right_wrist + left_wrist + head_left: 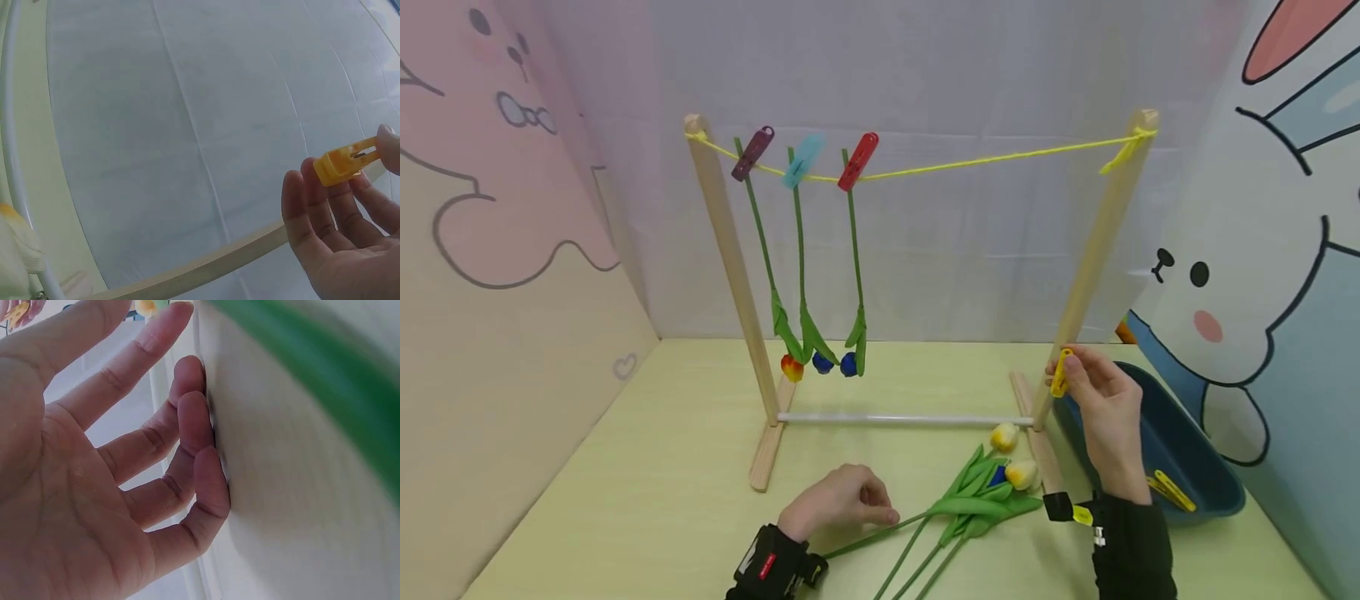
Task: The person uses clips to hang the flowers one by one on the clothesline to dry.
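My right hand [1108, 408] pinches a yellow clothespin [1061, 372] between thumb and fingers, in front of the right wooden post. In the right wrist view the clothespin [347, 164] shows up close against the fingertips. Low over the table, my left hand [842, 500] has its fingers loosely bent, fingertips at the tabletop in the left wrist view. Beside its thumb and index finger runs a green stem [880, 533] of the artificial tulips [973, 508] lying in a bunch. Their heads are pale yellow, with a blue one partly hidden by leaves.
Three tulips hang upside down from a yellow string [962, 164], held by a purple clothespin [752, 154], a light blue clothespin [803, 160] and a red clothespin [858, 162]. A wooden frame [730, 275] carries the string. At right, a dark blue basin [1221, 475] contains yellow clothespins [1172, 490].
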Action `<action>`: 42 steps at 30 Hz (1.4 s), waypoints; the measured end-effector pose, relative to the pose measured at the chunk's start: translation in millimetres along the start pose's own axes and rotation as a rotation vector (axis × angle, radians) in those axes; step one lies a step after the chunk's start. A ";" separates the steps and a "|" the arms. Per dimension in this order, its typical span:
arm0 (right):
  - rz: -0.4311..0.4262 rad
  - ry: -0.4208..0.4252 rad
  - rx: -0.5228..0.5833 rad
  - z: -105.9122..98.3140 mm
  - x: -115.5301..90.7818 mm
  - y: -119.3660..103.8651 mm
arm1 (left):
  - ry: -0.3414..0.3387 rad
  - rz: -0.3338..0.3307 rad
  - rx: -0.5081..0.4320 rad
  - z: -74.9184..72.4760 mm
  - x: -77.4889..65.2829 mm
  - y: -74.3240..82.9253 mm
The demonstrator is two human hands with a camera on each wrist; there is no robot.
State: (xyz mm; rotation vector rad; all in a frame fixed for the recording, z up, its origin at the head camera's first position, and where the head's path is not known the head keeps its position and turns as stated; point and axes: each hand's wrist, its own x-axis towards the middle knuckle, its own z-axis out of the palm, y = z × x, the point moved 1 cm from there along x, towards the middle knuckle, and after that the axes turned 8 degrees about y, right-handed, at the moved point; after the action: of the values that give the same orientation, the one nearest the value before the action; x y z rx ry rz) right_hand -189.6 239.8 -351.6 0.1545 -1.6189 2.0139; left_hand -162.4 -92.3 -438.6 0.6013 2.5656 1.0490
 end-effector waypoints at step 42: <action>0.066 0.008 -0.159 4.3 0.3 5.1 | 0.017 0.048 -0.027 -2.2 0.1 3.8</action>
State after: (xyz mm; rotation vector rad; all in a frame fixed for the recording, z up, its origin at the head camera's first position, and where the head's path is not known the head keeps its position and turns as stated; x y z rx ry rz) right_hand -193.4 235.2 -354.8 0.0348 -1.7924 1.9212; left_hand -162.4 -91.1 -434.3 0.6525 2.5588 1.1073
